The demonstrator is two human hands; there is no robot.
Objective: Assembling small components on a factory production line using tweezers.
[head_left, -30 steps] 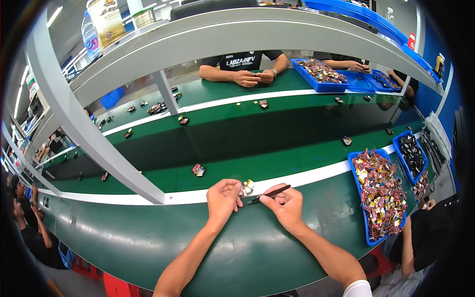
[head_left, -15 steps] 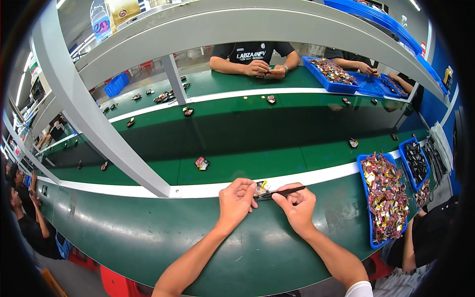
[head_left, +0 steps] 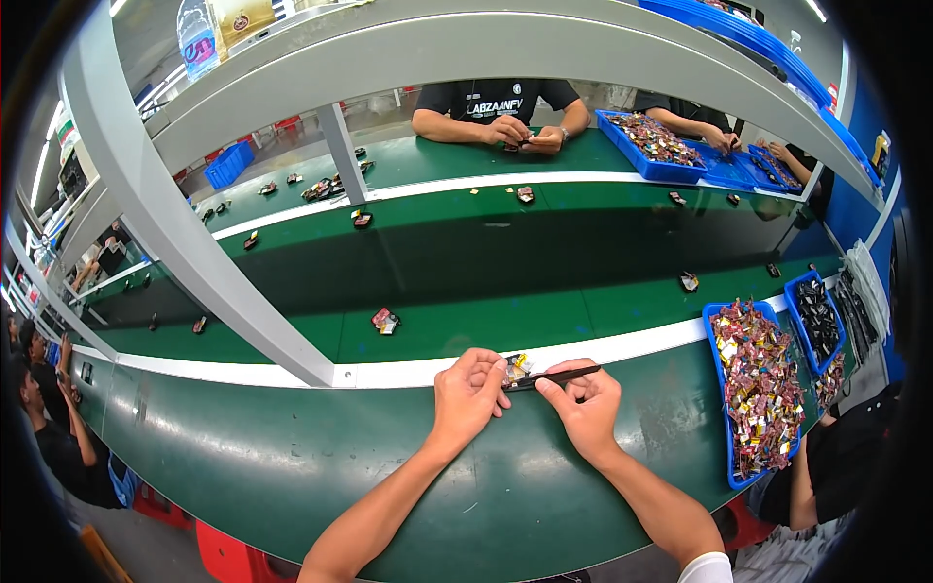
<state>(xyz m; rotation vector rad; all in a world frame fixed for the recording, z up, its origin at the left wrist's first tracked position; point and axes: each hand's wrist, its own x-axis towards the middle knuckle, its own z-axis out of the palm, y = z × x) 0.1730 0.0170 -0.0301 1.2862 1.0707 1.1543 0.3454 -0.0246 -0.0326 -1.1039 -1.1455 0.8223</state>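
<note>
Fingers [head_left: 491, 374] of the left hand [head_left: 468, 396] curled in and pinched on a small multicoloured foil-like piece [head_left: 516, 367], held just above the near edge of the green surface [head_left: 292, 457], right by the white stripe [head_left: 418, 370] that runs along it. Fingers of the right hand [head_left: 581, 408] closed tight on a thin dark stick-shaped tool [head_left: 559, 375], lying roughly level, its left end meeting the small piece. The two hands sit close together, nearly touching at the piece; both forearms come up from the lower edge. Beyond the stripe, on the darker green belt [head_left: 486, 262], a small red-and-dark item [head_left: 385, 321] lies alone to the left of the hands, and another small piece [head_left: 688, 282] lies further to the right. To the right of the hands, a long blue plastic tray [head_left: 717, 389] is heaped with small red, gold and silver pieces; a second blue tray [head_left: 799, 321] beside it holds dark pieces. A grey slanted support beam [head_left: 175, 223] crosses the left of the view. Across the belt, a person in a black shirt [head_left: 491, 97] has both hands together on the far green ledge, next to another blue tray [head_left: 649, 141] of mixed pieces. More people sit along the left edge, too dim to tell apart.
</note>
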